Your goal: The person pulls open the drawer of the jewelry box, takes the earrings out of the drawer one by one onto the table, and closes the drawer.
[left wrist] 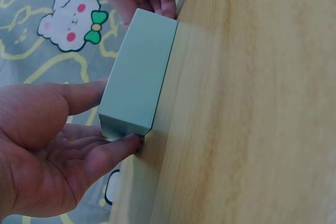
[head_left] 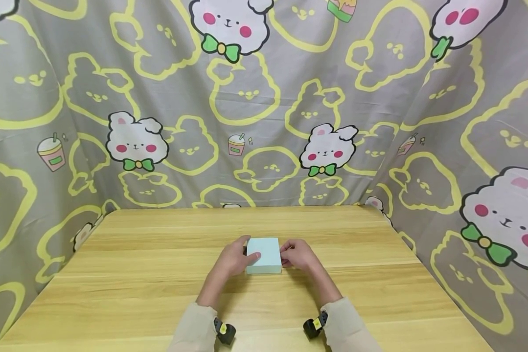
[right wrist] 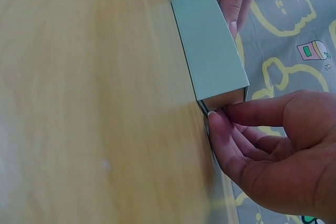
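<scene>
A pale mint-green box (head_left: 264,255) lies flat on the wooden table in front of me. My left hand (head_left: 236,257) grips its left end, the thumb over the top face and the other fingers at the side. At the opposite end is my right hand (head_left: 297,254), its fingers bent. In the right wrist view, the box's end (right wrist: 224,99) shows a brownish inner face set inside the green shell. There the thumb and a fingertip of that hand come together at the end face's edge and pinch it; whatever lies between them is hidden.
The light wooden table (head_left: 158,293) extends around the box on all sides. Grey cloth (head_left: 255,186) printed with rabbits and yellow outlines hangs behind the table and along both sides. A small dark camera (head_left: 225,332) is strapped at each wrist.
</scene>
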A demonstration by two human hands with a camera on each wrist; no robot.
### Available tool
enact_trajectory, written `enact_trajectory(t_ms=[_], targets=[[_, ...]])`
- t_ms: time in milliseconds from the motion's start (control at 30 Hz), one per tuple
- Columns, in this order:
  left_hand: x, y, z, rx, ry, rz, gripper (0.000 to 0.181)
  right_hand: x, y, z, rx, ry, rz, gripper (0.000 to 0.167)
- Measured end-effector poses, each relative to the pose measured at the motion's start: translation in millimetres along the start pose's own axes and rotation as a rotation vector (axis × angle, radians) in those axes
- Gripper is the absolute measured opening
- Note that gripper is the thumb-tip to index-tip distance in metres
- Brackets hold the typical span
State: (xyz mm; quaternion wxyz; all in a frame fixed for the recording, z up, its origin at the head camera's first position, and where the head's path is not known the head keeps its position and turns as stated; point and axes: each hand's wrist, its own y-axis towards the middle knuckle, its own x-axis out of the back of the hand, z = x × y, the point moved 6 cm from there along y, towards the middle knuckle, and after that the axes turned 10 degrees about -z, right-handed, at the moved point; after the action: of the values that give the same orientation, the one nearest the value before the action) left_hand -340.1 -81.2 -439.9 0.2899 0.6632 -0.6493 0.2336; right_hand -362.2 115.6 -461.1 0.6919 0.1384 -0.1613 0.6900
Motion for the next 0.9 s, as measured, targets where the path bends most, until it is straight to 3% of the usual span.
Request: enact_trajectory(t_ms=[700, 900], targets=[[-0.1, 1.1, 0.3, -0.013, 0.007, -0.007, 0.069, 8, 3.3, -5, -0.003, 0.024, -0.012, 0.008], [-0.6, 0.4, 0.5, -0.009, 0.003, 0.002, 0.070, 13, 1.6, -5, 0.004, 0.028, 0.016, 0.009]])
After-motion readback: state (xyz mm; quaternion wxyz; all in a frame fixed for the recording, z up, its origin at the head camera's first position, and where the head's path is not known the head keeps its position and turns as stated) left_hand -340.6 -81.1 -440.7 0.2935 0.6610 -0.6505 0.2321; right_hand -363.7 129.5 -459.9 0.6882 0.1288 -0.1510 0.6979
